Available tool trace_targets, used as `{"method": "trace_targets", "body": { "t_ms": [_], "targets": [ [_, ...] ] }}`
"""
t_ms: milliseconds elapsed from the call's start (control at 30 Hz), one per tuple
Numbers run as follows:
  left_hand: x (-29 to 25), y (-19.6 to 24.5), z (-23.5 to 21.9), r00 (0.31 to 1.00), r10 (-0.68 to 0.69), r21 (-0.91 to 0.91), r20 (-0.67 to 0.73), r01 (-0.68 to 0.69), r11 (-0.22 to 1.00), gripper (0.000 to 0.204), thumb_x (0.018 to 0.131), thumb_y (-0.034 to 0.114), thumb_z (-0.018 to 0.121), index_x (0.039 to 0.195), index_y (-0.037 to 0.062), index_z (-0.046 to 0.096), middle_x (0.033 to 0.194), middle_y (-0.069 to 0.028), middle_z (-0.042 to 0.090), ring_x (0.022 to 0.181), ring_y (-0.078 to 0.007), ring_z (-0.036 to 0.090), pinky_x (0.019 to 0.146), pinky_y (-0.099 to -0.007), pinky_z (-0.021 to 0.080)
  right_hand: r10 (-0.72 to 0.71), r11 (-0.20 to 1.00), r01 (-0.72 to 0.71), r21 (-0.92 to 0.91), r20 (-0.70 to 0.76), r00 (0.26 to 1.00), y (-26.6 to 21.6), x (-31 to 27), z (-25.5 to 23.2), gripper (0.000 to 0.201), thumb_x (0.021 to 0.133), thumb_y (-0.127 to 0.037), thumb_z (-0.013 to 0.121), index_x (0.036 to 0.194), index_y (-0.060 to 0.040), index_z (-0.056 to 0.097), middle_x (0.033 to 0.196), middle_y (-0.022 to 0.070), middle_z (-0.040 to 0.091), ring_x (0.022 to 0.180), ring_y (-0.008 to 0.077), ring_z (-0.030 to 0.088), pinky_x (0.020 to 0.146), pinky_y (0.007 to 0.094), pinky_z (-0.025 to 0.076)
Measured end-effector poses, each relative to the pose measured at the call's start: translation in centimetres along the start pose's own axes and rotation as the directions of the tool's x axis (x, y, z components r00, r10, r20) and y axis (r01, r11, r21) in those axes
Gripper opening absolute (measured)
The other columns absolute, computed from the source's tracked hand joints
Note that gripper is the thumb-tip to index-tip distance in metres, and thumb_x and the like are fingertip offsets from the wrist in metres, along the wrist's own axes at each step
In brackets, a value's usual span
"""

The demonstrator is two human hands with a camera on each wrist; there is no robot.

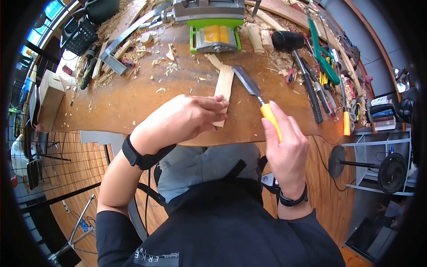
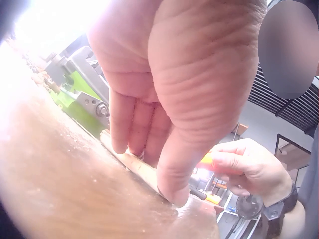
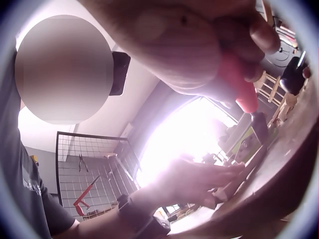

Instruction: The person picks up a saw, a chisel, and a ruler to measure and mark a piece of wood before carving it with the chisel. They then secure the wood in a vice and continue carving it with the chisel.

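My left hand [image 1: 191, 116] holds a narrow strip of pale wood [image 1: 225, 82] against the tabletop, close to its front edge. In the left wrist view the fingers [image 2: 119, 122] reach over one side of the strip [image 2: 132, 162] and the thumb [image 2: 174, 174] comes down on the other. My right hand [image 1: 287, 144] grips the yellow-orange handle of a chisel [image 1: 272, 116]. Its wide, dark blade slants up and left, with the tip beside the strip's far end. In the right wrist view the handle [image 3: 239, 82] shows red under the fingers.
A green and grey vise [image 1: 215, 33] stands at the back middle of the wooden workbench [image 1: 147, 104]. At right lie a black mallet [image 1: 288, 41], a green-handled tool [image 1: 322, 58] and several other hand tools. A metal square [image 1: 114, 64] rests at left among wood shavings. A wooden block [image 1: 50, 95] sits at the left edge.
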State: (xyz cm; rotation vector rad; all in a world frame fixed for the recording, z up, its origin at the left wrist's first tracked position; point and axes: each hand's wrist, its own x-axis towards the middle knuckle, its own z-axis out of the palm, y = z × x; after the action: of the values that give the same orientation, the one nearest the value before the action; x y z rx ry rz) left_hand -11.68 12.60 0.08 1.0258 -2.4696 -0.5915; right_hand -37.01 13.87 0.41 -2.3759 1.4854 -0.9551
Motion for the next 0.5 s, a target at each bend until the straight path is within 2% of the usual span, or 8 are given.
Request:
{"method": "trace_targets", "body": {
  "t_ms": [67,167,267,333,367,433,467,500],
  "targets": [
    [-0.4,0.0,0.0,1.0,-0.018,0.014,-0.009,0.018,1.0,0.036,0.077,0.01,0.074,0.112,0.0028,0.069,0.121,-0.0133,0.065,0.119,-0.0319,0.058,0.102,-0.0384,0.049,0.028,0.999,-0.025,0.028,-0.109,0.994,0.4,0.5,-0.5,0.03,0.094,-0.015,0.062,0.12,-0.0004,0.062,0.09,0.0182,0.065,0.079,0.0357,0.067,0.066,0.0414,0.053],
    [-0.3,0.2,-0.4,0.998,-0.038,0.018,-0.043,0.038,0.999,0.038,0.077,0.015,0.075,0.113,0.0034,0.068,0.122,-0.0133,0.064,0.114,-0.0322,0.061,0.097,-0.0382,0.051,0.033,0.999,-0.034,-0.001,-0.162,0.986,2.9,1.3,-0.9,0.03,0.094,-0.015,0.061,0.12,0.0004,0.062,0.093,0.0189,0.066,0.083,0.0363,0.067,0.07,0.0416,0.052],
    [0.5,1.2,-0.8,0.988,-0.103,-0.037,-0.111,0.1,0.994,0.037,0.078,0.022,0.076,0.109,0.0039,0.069,0.114,-0.0123,0.066,0.103,-0.0326,0.064,0.087,-0.0389,0.053,0.073,0.997,-0.077,-0.019,-0.14,0.987,4.7,2.2,-0.9,0.03,0.095,-0.017,0.06,0.12,-0.0001,0.062,0.097,0.0195,0.067,0.088,0.0362,0.066,0.074,0.0415,0.052],
    [1.2,2.0,-1.1,0.951,-0.232,0.105,-0.205,0.257,0.961,0.049,0.077,0.035,0.077,0.114,0.0045,0.065,0.102,-0.0121,0.064,0.09,-0.0335,0.064,0.078,-0.0403,0.053,0.035,0.999,-0.041,-0.031,-0.181,0.983,5.5,2.8,-0.4,0.03,0.096,-0.018,0.059,0.12,-0.0017,0.062,0.097,0.0189,0.067,0.088,0.0355,0.066,0.075,0.0411,0.052],
    [1.6,2.1,-1.0,0.949,-0.225,0.105,-0.222,0.253,0.962,0.049,0.077,0.035,0.077,0.114,0.0045,0.065,0.102,-0.0121,0.064,0.09,-0.0335,0.064,0.078,-0.0403,0.053,-0.008,0.999,-0.002,-0.051,-0.201,0.98,6.0,3.2,0.0,0.03,0.096,-0.02,0.059,0.121,-0.0023,0.062,0.096,0.0183,0.066,0.088,0.0354,0.066,0.074,0.0414,0.052],
    [2.0,2.2,-0.3,0.896,-0.336,0.237,-0.292,0.408,0.882,0.068,0.074,0.046,0.077,0.124,0.005,0.057,0.095,-0.0132,0.06,0.086,-0.0348,0.063,0.073,-0.0416,0.052,0.01,0.998,-0.019,-0.055,-0.166,0.986,5.8,3.8,0.4,0.032,0.097,-0.021,0.058,0.122,-0.0025,0.061,0.096,0.0178,0.066,0.087,0.0353,0.067,0.072,0.0416,0.053],
    [2.1,1.9,0.2,0.886,-0.386,0.262,-0.258,0.448,0.855,0.081,0.071,0.052,0.076,0.132,0.0053,0.05,0.097,-0.0156,0.059,0.087,-0.0359,0.063,0.074,-0.0417,0.052,-0.006,0.997,-0.005,-0.076,-0.155,0.988,5.9,4.1,0.7,0.033,0.097,-0.022,0.056,0.124,-0.0037,0.059,0.097,0.0184,0.066,0.085,0.0368,0.067,0.069,0.0428,0.053],
    [2.3,1.5,0.7,0.864,-0.454,0.239,-0.217,0.498,0.834,0.08,0.073,0.05,0.076,0.134,0.0058,0.048,0.098,-0.0167,0.059,0.088,-0.0366,0.063,0.074,-0.042,0.052,-0.018,0.997,0.006,-0.074,-0.165,0.986,5.9,4.3,1.1,0.033,0.097,-0.022,0.056,0.124,-0.0037,0.059,0.097,0.0184,0.066,0.085,0.0368,0.067,0.069,0.0428,0.053]
  ]
}}
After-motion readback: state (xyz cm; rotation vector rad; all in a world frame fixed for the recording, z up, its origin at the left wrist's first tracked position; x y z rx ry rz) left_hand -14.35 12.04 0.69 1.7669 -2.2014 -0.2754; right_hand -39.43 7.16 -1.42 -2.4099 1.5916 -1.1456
